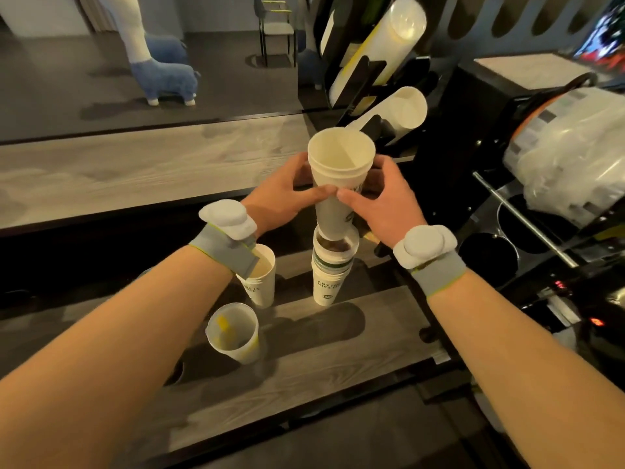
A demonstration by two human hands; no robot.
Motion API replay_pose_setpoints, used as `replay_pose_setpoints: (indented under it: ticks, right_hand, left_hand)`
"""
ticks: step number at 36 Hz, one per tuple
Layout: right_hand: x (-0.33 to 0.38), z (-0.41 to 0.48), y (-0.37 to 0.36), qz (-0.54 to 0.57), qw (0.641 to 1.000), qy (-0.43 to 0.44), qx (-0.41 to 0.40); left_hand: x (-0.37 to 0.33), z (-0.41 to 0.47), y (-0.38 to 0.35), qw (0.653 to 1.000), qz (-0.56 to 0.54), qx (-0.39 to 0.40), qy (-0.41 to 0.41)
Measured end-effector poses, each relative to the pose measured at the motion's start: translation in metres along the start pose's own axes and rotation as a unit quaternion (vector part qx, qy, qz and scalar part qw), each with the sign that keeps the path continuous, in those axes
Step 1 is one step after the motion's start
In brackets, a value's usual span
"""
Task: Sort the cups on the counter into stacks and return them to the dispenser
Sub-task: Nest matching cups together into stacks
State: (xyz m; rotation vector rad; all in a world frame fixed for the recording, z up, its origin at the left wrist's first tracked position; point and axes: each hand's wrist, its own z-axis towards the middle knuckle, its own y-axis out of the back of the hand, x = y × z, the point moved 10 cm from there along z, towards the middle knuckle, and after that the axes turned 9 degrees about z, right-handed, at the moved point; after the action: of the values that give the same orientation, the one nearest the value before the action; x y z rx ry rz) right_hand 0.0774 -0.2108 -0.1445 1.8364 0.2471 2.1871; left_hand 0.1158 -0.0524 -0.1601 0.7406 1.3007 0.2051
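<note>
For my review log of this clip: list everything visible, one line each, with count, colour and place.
held cups: a nested few, white, raised over the stack, between both hands
stack on counter: one stack, white with green bands, centre of counter
single cup: one, white, left of the stack, partly under the left wrist
clear cup: one, translucent with yellow marking, nearest the camera
dispenser: one, black rack, behind the cups, two white cup tubes in it
counter: grey wood grain
plastic-wrapped roll: one, clear and white, far right
toy animal: one, blue and white, floor at back
chair: one, dark, back
left hand: grips held cups
right hand: grips held cups
</note>
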Motion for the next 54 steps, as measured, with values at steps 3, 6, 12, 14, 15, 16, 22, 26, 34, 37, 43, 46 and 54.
replay_pose_setpoints:
  ticks: [3,6,12,14,15,16,22,26,34,37,43,46,54]
  right_hand:
    - [0.03,0.003,0.0,-0.007,0.999,0.033,0.0]
    - [0.057,0.003,-0.008,-0.013,0.998,0.062,0.003]
    - [0.078,0.002,-0.041,0.002,0.997,0.07,0.03]
    - [0.077,0.0,-0.058,0.002,0.997,0.062,0.047]
    - [0.076,0.0,-0.067,-0.001,0.997,0.059,0.057]
    - [0.074,-0.001,-0.079,-0.007,0.996,0.054,0.066]
    - [0.035,-0.005,-0.131,-0.049,0.992,0.008,0.118]
    - [0.003,-0.006,-0.153,-0.067,0.99,-0.029,0.123]
    - [-0.041,-0.016,-0.176,-0.095,0.984,-0.072,0.131]
    - [-0.059,-0.019,-0.183,-0.108,0.981,-0.091,0.135]
    - [-0.094,-0.024,-0.201,-0.136,0.974,-0.113,0.141]
    - [-0.111,-0.025,-0.209,-0.143,0.972,-0.121,0.14]
    - [-0.138,-0.023,-0.216,-0.233,0.949,-0.158,0.143]
  left_hand:
    - [-0.014,-0.003,0.023,0.999,-0.028,-0.022,-0.015]
    - [-0.022,-0.013,0.046,0.997,-0.061,-0.033,-0.02]
    - [-0.006,-0.037,0.076,0.993,-0.109,-0.049,0.003]
    - [0.006,-0.046,0.082,0.993,-0.105,-0.046,0.015]
    - [0.014,-0.05,0.086,0.994,-0.097,-0.051,0.024]
    - [0.025,-0.056,0.091,0.994,-0.087,-0.059,0.034]
    - [0.074,-0.072,0.091,0.996,-0.018,-0.055,0.074]
    - [0.11,-0.079,0.078,0.993,0.032,-0.042,0.103]
    - [0.151,-0.081,0.052,0.992,0.05,-0.021,0.118]
    - [0.166,-0.083,0.043,0.989,0.069,-0.01,0.13]
    - [0.191,-0.086,0.021,0.986,0.079,0.017,0.143]
    - [0.205,-0.087,0.008,0.983,0.076,0.037,0.162]
    - [0.216,-0.087,0.001,0.973,0.132,0.043,0.185]
